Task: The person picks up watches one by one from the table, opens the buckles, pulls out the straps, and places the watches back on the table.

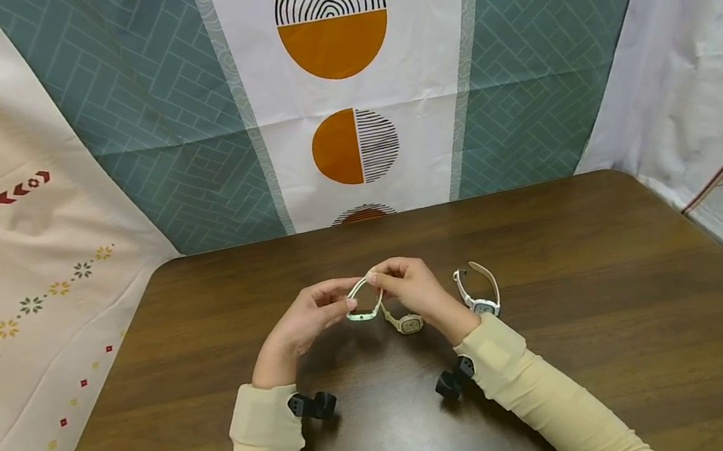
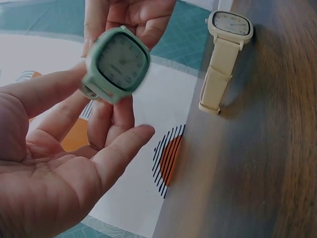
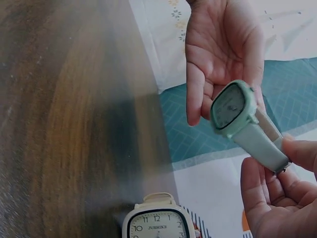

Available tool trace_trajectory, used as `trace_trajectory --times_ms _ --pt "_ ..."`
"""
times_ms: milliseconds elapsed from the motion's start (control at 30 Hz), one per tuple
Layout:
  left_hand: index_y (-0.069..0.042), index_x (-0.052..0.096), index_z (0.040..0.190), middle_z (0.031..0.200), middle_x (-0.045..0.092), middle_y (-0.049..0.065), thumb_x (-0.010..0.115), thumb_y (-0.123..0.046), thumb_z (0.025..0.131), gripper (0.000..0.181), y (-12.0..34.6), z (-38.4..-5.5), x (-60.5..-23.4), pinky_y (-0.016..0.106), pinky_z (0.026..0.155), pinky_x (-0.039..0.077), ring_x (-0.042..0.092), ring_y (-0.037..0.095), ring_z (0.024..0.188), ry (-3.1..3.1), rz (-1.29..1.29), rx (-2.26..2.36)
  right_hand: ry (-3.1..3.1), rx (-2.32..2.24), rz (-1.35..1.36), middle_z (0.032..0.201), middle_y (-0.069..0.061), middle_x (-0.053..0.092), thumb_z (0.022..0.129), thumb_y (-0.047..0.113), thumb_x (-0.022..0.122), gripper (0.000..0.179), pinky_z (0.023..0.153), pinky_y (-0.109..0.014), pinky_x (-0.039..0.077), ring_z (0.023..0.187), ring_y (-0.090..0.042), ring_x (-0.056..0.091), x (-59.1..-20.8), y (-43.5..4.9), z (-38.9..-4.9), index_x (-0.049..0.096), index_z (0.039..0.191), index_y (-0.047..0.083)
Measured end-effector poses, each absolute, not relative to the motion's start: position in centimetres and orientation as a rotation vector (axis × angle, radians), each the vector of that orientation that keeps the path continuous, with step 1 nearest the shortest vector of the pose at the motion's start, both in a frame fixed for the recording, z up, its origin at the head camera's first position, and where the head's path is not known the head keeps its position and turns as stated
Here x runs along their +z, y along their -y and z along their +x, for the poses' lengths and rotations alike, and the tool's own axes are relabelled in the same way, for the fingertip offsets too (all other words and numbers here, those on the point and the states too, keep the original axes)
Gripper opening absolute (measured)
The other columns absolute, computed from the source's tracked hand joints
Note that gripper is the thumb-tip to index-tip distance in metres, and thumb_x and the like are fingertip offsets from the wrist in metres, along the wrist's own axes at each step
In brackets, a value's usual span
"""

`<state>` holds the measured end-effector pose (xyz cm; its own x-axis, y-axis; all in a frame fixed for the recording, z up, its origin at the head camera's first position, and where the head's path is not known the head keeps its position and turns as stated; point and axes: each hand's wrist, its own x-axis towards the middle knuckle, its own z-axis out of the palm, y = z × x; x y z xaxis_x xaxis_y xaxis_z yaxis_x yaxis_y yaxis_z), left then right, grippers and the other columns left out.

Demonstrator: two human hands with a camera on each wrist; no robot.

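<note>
A pale green wristwatch (image 1: pixel 363 316) hangs above the table, its strap looped. My right hand (image 1: pixel 413 288) pinches the strap's far end, and its thumb lies on the band in the right wrist view. My left hand (image 1: pixel 305 319) holds the watch near its case, with fingers bent behind it. In the left wrist view, the left thumb stands away from the dial of the green watch (image 2: pixel 121 62). A cream wristwatch (image 1: pixel 410 324) lies on the table below the right hand. Part of its strap is hidden by that hand in the head view.
A white wristwatch (image 1: pixel 486 308) with a curved open strap lies right of the right wrist. Everything is on a brown wooden table (image 1: pixel 584 262). A patterned cloth (image 1: pixel 342 96) hangs behind the far edge, with pale cloths at both sides.
</note>
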<state>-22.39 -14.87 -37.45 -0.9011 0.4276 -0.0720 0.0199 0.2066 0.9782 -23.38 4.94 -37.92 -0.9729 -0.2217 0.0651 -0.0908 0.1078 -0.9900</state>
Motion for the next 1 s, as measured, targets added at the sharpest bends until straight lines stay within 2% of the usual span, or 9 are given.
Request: trace_trajectory --times_ms 100,200,233,333,433,533,667,833,1000 --pt "0.004 0.051 0.132 0.09 0.058 -0.001 0.059 -0.011 0.093 0.042 14.95 -22.34 -37.53 0.048 0.097 0.045 0.059 0.018 0.095 -2.138 0.4 1.742 -2.262 -2.011 -0.311 0.083 -0.022 0.064 0.092 0.008 0.06 0.019 0.078 -0.05 0.052 0.066 -0.009 0.058 -37.91 -5.0 -23.33 0.066 0.1 -0.008" --pt "0.006 0.051 0.131 0.091 0.058 -0.001 0.059 -0.012 0.094 0.042 14.91 -22.35 -37.62 0.053 0.1 0.041 0.059 0.017 0.095 -2.14 0.394 1.743 -2.248 -2.017 -0.3 0.086 -0.025 0.063 0.092 0.008 0.06 0.019 0.08 -0.052 0.052 0.066 -0.009 0.059 -37.93 -5.06 -23.35 0.066 0.1 -0.008" --pt "0.007 0.051 0.13 0.089 0.058 -0.002 0.059 -0.011 0.093 0.042 14.89 -22.35 -37.62 0.053 0.099 0.042 0.058 0.015 0.092 -2.15 0.394 1.746 -2.244 -2.017 -0.306 0.083 -0.022 0.064 0.092 0.008 0.06 0.019 0.08 -0.052 0.052 0.066 -0.009 0.059 -37.95 -5.06 -23.39 0.065 0.101 -0.008" --pt "0.008 0.052 0.128 0.085 0.058 -0.006 0.06 -0.007 0.092 0.039 14.89 -22.4 -37.66 0.049 0.093 0.046 0.057 0.012 0.086 -2.189 0.392 1.747 -2.245 -2.013 -0.336 0.084 -0.024 0.064 0.091 0.008 0.061 0.019 0.08 -0.053 0.051 0.067 -0.009 0.059 -38.09 -4.99 -23.51 0.066 0.101 -0.008" --pt "0.009 0.053 0.126 0.083 0.06 -0.007 0.061 -0.006 0.092 0.038 15.04 -22.47 -37.75 0.044 0.089 0.049 0.058 0.014 0.086 -2.213 0.399 1.752 -2.26 -1.995 -0.373 0.082 -0.018 0.065 0.09 0.007 0.064 0.019 0.079 -0.051 0.052 0.068 -0.01 0.059 -38.12 -5.0 -23.57 0.066 0.102 -0.008" --pt "0.009 0.053 0.125 0.086 0.06 -0.005 0.061 -0.006 0.092 0.038 15.18 -22.44 -37.7 0.042 0.088 0.05 0.059 0.019 0.089 -2.214 0.371 1.764 -2.277 -1.962 -0.422 0.087 -0.015 0.067 0.087 0.004 0.066 0.022 0.075 -0.039 0.054 0.07 -0.01 0.059 -37.98 -5.13 -23.46 0.066 0.106 -0.008" --pt "0.009 0.053 0.125 0.09 0.06 -0.002 0.06 -0.006 0.092 0.037 15.26 -22.33 -37.46 0.042 0.088 0.052 0.06 0.023 0.094 -2.201 0.301 1.79 -2.271 -1.951 -0.474 0.095 -0.017 0.067 0.085 0.0 0.066 0.028 0.07 -0.025 0.051 0.072 -0.007 0.059 -37.78 -5.24 -23.36 0.063 0.112 -0.009" --pt "0.008 0.055 0.122 0.097 0.062 0.008 0.061 -0.008 0.092 0.035 15.2 -22.21 -37.15 0.045 0.089 0.051 0.061 0.021 0.094 -2.224 0.299 1.77 -2.26 -1.982 -0.465 0.103 -0.027 0.065 0.085 -0.002 0.066 0.023 0.071 -0.027 0.053 0.074 -0.01 0.061 -37.91 -5.29 -23.46 0.063 0.107 -0.01" --pt "0.009 0.057 0.119 0.111 0.06 0.024 0.061 -0.012 0.092 0.034 15.02 -22.18 -37.11 0.05 0.095 0.047 0.06 0.013 0.09 -2.265 0.306 1.752 -2.279 -1.966 -0.484 0.104 -0.027 0.065 0.086 -0.002 0.065 0.021 0.07 -0.025 0.052 0.074 -0.01 0.061 -38.1 -5.3 -23.54 0.064 0.106 -0.009"
